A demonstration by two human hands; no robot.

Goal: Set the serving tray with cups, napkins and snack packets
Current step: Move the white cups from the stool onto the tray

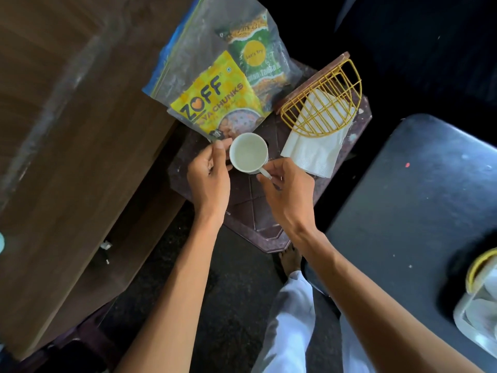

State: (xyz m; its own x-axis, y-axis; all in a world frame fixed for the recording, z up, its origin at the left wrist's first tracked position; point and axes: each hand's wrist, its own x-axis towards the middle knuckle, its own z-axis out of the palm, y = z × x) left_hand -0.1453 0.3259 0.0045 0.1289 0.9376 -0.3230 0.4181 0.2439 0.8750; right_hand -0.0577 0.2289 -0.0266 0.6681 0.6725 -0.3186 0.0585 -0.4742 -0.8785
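Note:
A white cup [248, 152] stands upright on the dark maroon serving tray [258, 211]. My right hand [287, 195] pinches its handle. My left hand [208, 176] rests against the cup's left side with fingers curled around it. Behind the cup, a clear zip bag [193, 39] holds a yellow snack packet [215, 100] and a green snack packet [255, 57]; the bag's lower edge overlaps the tray. At the tray's right, a yellow wire napkin holder [322, 103] lies over white napkins [314, 152].
A brown wooden cabinet [67, 130] stands to the left. A dark tabletop [416, 211] lies on the right, with a clear lidded container [478, 305] at its near right edge. My white-trousered leg [290, 319] and bare foot [290, 259] are below the tray.

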